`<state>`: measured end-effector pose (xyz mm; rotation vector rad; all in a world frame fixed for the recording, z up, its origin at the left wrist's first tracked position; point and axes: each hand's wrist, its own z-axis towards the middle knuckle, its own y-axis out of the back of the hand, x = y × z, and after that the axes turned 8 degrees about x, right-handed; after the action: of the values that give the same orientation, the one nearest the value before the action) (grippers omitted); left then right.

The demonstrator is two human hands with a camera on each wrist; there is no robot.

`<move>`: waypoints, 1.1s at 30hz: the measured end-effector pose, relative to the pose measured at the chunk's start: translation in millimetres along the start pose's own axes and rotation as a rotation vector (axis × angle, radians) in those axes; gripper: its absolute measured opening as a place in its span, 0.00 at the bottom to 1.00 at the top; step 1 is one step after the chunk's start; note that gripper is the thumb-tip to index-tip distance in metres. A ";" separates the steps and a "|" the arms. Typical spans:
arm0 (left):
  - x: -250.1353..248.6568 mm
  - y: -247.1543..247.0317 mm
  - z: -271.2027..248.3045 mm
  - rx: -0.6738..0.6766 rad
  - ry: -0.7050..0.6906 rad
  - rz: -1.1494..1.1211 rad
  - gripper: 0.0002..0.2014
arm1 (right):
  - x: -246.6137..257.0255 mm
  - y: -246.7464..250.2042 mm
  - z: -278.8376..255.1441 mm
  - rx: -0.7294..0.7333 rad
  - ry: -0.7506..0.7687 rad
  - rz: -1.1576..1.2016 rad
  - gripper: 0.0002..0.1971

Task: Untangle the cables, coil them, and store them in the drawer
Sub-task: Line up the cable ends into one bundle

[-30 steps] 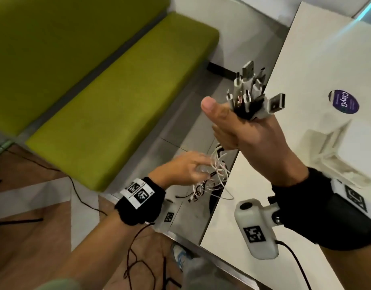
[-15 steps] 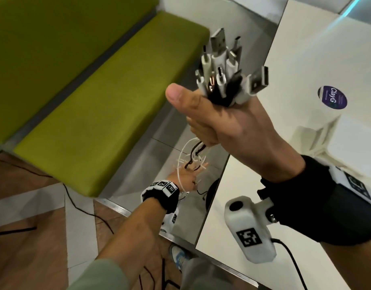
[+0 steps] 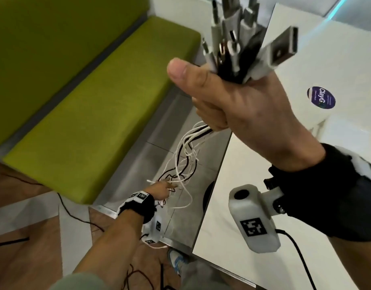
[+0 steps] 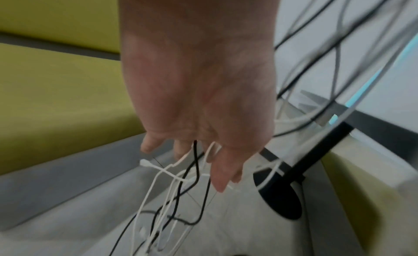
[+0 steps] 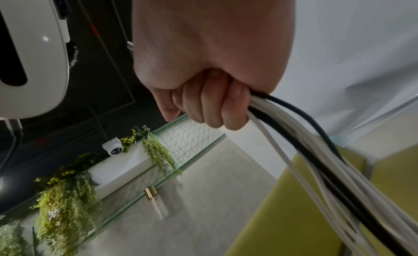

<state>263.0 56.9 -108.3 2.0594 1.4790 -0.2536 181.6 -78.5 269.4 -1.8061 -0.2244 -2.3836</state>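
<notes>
Right hand: the right hand (image 3: pixel 241 105) was raised high over the edge of the white table (image 3: pixel 232 206), fingers (image 5: pixel 212 106) curled tight round the cables (image 3: pixel 188 155), thumb stuck out to the side.
Plug ends: a fan of connectors (image 3: pixel 243 47), white and black, stood up out of the top of the fist; one wide flat plug leaned out toward the table side.
Cables: white and black strands left the bottom of the fist and hung down beside the table edge to the left hand, crossing one another on the way; below that hand the loose ends dangled above the grey floor (image 3: pixel 159 126).
Left hand: the left hand (image 3: pixel 162 190) was held low, arm stretched downward, fingers (image 4: pixel 222 170) fairly straight and spread, with a black strand and several white ones (image 4: pixel 178 179) running between them. Whether any finger pinched a strand, I could not tell; the wrist view was blurred.
Surroundings: green bench (image 3: pixel 92 114) to the left of the hanging strands; a round purple sticker (image 3: pixel 321 97) on the table; a black table leg and round base (image 4: pixel 282 202) near the left hand.
</notes>
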 end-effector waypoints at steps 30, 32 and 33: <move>-145.4 101.1 -185.0 -0.083 -1.024 -0.530 0.22 | -21.1 -2.1 -1.8 0.015 -0.139 -0.188 0.25; -164.5 99.3 -195.1 -0.118 -0.943 -0.382 0.08 | -23.2 1.6 -3.8 0.052 -0.137 -0.180 0.22; -171.3 96.8 -194.6 -0.116 -0.917 -0.363 0.12 | -26.6 6.5 -5.9 0.070 -0.129 -0.195 0.21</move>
<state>254.2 7.4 163.8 1.2537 1.1933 -1.0598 184.5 -85.4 242.3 -1.9911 -0.5145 -2.3494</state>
